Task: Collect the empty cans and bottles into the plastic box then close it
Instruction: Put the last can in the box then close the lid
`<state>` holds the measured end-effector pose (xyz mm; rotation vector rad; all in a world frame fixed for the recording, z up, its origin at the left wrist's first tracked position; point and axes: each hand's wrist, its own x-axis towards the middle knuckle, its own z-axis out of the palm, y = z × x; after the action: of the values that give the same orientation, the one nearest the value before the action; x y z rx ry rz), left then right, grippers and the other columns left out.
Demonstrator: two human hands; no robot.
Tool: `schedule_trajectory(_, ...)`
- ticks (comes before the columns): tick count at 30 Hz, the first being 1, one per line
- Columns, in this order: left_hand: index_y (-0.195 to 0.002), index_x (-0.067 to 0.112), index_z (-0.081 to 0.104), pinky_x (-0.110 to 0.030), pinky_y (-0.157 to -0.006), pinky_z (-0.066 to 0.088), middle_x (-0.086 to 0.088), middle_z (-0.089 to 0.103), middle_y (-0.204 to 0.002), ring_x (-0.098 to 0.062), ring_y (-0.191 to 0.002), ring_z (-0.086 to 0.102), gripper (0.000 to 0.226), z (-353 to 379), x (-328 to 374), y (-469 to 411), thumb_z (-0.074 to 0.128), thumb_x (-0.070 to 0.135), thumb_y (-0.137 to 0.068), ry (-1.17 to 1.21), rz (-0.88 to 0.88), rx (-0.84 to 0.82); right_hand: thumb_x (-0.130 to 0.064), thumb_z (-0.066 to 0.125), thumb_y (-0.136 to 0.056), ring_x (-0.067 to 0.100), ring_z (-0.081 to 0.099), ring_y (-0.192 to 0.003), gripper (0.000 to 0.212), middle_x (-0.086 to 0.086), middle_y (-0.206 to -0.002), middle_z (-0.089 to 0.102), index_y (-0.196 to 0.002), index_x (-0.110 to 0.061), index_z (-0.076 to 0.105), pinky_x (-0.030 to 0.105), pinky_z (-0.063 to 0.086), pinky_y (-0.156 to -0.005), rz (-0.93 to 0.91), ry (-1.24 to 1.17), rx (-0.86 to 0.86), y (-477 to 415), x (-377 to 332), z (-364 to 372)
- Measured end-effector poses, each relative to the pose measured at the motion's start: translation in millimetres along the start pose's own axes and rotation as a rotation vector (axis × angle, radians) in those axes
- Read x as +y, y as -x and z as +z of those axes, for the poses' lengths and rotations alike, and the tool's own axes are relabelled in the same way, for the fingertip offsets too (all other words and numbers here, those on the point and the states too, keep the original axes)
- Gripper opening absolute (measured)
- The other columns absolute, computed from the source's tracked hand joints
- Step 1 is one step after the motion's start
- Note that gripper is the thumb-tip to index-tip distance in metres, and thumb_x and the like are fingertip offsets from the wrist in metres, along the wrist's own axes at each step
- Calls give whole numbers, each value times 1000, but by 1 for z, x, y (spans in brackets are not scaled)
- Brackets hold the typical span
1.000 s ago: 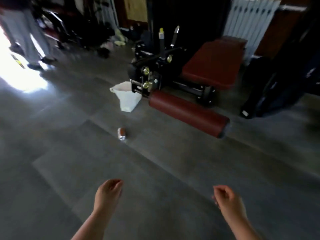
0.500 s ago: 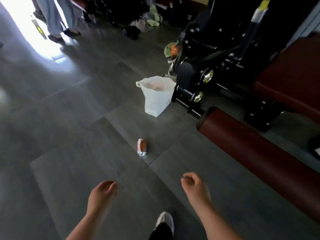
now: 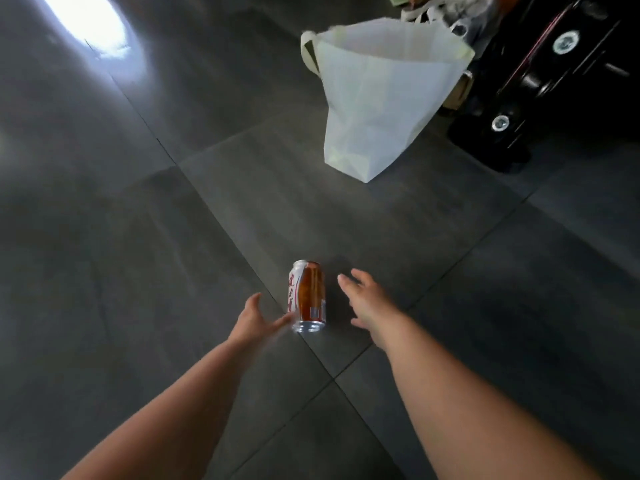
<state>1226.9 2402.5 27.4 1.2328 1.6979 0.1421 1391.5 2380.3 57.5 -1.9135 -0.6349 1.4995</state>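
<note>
An orange and white drink can [image 3: 307,295] lies on its side on the dark tiled floor, its silver end toward me. My left hand [image 3: 255,323] reaches in from the lower left, fingers spread, with the fingertips at the can's near end. My right hand [image 3: 367,303] is open just to the right of the can, a small gap away from it. Neither hand holds anything. No plastic box is in view.
A white paper bag [image 3: 377,98] with handles stands open on the floor beyond the can. Black gym equipment [image 3: 540,91] with round metal fittings fills the upper right. A bright patch of light [image 3: 86,26] falls on the floor at the upper left.
I have come much closer to the can and the bag. Both hands have stretched forward and opened on either side of the can. The person at the back is out of view.
</note>
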Motion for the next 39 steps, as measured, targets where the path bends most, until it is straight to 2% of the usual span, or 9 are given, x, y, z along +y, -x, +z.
schedule_trajectory(3, -142, 15, 9, -37, -103, 36, -15, 32, -147, -30, -130, 38, 100, 16, -11, -48, 71, 43, -69, -9, 36, -83, -33, 37, -92, 27, 29, -135, 53, 9, -150, 26, -140, -16, 21, 45, 28, -108, 5, -44, -17, -39, 15, 12)
schedule_trajectory(7, -141, 17, 12, -28, -82, 44, -10, 54, -129, -17, -98, 53, 101, 33, -10, -65, 76, 34, -65, 111, 47, -140, -34, 33, -94, 27, 33, -133, 49, 6, -149, 29, -139, -18, 23, 44, 33, -103, 79, -148, -24, -53, 22, 22)
schedule_trajectory(11, -132, 12, 31, -31, -85, 47, -4, 57, -113, -17, -94, 56, 84, 47, -14, -64, 78, 23, -64, 262, 31, -172, -34, 35, -92, 29, 48, -121, 45, 13, -137, 46, -131, -12, 36, 43, 39, -100, 23, -85, 9, -63, 21, 26)
schedule_trajectory(15, -109, 17, 45, -33, -74, 51, -7, 57, -106, -20, -86, 59, 61, 42, -4, -54, 78, 5, -60, 389, 86, -218, -33, 52, -86, 24, 44, -123, 58, 11, -139, 42, -135, -12, 30, 44, 40, -102, 9, -2, 42, -63, 22, 14)
schedule_trajectory(18, -95, 25, 46, -20, -51, 52, 1, 56, -96, -12, -75, 60, 48, 21, 15, -20, 74, -1, -65, 459, 136, -244, -31, 58, -83, 19, 48, -110, 61, 8, -129, 47, -135, -15, 29, 35, 48, -76, 35, -39, -60, -32, 3, -6)
schedule_trajectory(24, -91, 28, 46, -18, -47, 53, -2, 54, -99, -15, -80, 61, 56, -51, 80, 142, 72, 8, -46, 442, 90, -434, -25, 68, -74, 5, 61, -86, 27, -11, -93, 62, -98, -26, 55, 30, 55, -66, 76, -198, -292, 123, -63, -56)
schedule_trajectory(26, -93, 28, 46, -19, -50, 53, -2, 55, -101, -15, -83, 61, 57, -78, 115, 197, 72, 10, -45, 415, 91, -505, -26, 69, -64, 2, 67, -74, 31, -15, -81, 68, -92, -26, 57, 23, 55, -57, 93, -307, -292, 187, -100, -71)
schedule_trajectory(34, -97, 25, 46, -19, -50, 52, -4, 58, -98, -9, -71, 67, 75, -158, 274, 397, 74, 26, -27, 280, 278, -769, -29, 62, -62, -8, 65, -63, 25, -16, -76, 68, -87, -30, 59, 12, 50, -49, -89, -429, 40, 439, -238, -140)
schedule_trajectory(39, -104, 18, 41, -18, -51, 53, -6, 56, -101, -14, -79, 57, 79, -124, 337, 509, 74, 20, -32, 83, 483, -999, -20, 60, -81, 0, 62, -71, 18, -9, -89, 61, -96, -26, 54, 15, 53, -51, -185, -548, 390, 577, -233, -203)
